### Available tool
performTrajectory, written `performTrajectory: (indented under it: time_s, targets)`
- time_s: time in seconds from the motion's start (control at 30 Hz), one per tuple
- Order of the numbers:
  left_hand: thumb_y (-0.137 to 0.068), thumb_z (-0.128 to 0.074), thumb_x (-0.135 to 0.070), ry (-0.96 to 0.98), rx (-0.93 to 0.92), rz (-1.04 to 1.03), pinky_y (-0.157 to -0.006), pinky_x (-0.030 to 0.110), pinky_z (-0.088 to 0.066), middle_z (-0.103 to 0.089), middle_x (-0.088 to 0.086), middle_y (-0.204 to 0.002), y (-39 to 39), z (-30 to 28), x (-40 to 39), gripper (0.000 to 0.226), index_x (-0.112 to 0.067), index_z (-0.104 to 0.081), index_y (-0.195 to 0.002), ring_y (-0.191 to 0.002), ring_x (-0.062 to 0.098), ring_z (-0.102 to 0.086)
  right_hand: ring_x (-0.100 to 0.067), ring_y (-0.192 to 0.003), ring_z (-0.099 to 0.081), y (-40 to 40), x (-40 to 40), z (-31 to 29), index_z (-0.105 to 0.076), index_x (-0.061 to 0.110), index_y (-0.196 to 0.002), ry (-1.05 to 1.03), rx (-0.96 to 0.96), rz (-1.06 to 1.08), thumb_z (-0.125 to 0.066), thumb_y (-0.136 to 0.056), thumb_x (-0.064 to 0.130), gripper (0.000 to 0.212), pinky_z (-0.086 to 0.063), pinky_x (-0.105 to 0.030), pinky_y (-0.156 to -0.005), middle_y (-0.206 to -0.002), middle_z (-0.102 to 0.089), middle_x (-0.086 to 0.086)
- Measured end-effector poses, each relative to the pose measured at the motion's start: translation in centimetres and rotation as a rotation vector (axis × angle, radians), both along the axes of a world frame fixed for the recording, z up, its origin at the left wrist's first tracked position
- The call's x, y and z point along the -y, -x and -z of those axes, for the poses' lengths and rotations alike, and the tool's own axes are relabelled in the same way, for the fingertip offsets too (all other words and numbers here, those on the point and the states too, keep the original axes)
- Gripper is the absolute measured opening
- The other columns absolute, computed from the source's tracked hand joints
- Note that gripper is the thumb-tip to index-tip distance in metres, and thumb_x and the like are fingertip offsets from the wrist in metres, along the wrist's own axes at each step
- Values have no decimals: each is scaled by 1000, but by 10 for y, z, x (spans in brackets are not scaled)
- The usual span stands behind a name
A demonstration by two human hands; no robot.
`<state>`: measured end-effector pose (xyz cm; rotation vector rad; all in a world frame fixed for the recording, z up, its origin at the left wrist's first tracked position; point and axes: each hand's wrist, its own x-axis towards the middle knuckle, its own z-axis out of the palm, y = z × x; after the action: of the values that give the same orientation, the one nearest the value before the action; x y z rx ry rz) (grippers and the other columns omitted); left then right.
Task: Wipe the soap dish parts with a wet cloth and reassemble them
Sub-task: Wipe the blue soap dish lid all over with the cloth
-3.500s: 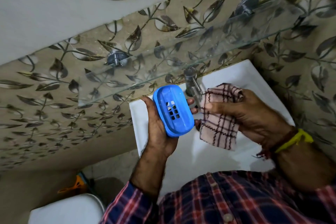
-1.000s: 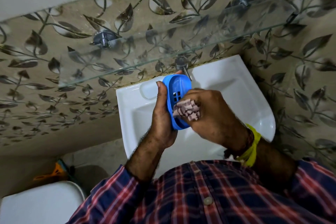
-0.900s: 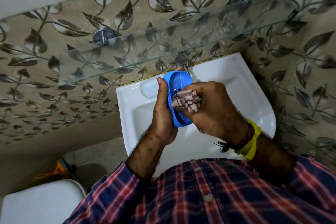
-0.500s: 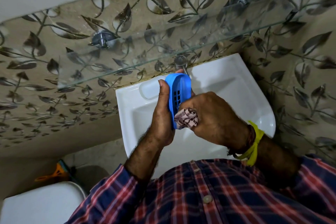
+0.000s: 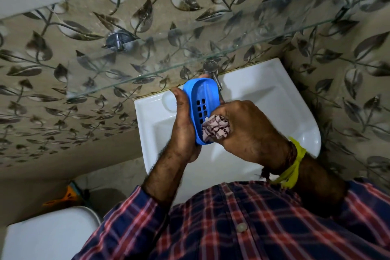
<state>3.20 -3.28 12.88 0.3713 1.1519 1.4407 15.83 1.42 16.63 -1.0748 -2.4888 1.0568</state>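
Observation:
I hold a blue oval soap dish part [image 5: 202,99] with a grid of drain holes upright over the basin, its hollow side facing right. My left hand [image 5: 182,126] grips it from the left, fingers behind it. A bunched checked cloth [image 5: 216,130] is clutched in my right hand [image 5: 247,133] and pressed against the lower inside of the dish. No other soap dish part is in view.
A white wash basin [image 5: 274,99] sits below my hands, with a chrome tap [image 5: 212,69] at its back edge. A glass shelf [image 5: 190,48] juts from the leaf-patterned tiled wall above. A white toilet tank [image 5: 50,232] and an orange object [image 5: 67,196] lie at lower left.
The bunched cloth has slid from the middle of the dish down to its lower end. The dish has turned a little more face-on to me.

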Motion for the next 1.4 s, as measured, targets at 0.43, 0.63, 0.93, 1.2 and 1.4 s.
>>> performTrajectory:
  time_s: [0.43, 0.63, 0.93, 1.2, 1.4]
  targets:
    - [-92, -18, -72, 3, 8, 3, -77, 40, -61, -77, 3, -99, -4, 0, -3, 71, -33, -72, -114, -92, 22, -73, -28, -82, -69, 5, -9, -13, -73, 20, -96, -120, 126, 78, -79, -76, 23, 21, -60, -40, -76, -87, -74, -3]
    - [-96, -12, -69, -13, 9, -25, -74, 34, -61, -77, -1, -91, -1, -1, -2, 76, -34, -79, -102, -84, 15, -74, -25, -73, -67, 6, -2, -2, -73, 20, -87, -132, -33, 161, -83, -75, 22, 15, -59, -38, -68, -79, -71, -1]
    - [-92, -20, -74, -8, 35, -45, -83, 38, -59, -75, 11, -103, -3, 9, -3, 86, -12, -62, -133, -97, 25, -72, -29, -78, -63, 10, 0, -1, -71, 15, -84, -246, -89, 211, -75, -69, 14, 15, -56, -43, -66, -80, -69, -3]
    - [-96, -16, -71, -19, 36, -86, -82, 35, -61, -77, 9, -102, -6, 2, -3, 79, -23, -78, -110, -94, 21, -74, -31, -79, -63, 12, -2, 2, -72, 13, -85, -269, -153, 220, -65, -65, 13, 21, -56, -43, -66, -82, -69, -3]
    - [-95, -20, -70, -31, 47, -80, -84, 37, -61, -76, 10, -110, -10, 1, -1, 76, -23, -78, -110, -101, 22, -73, -31, -76, -62, 13, -6, -2, -72, 13, -82, -309, -140, 205, -72, -65, 12, 17, -55, -42, -63, -79, -70, -3]
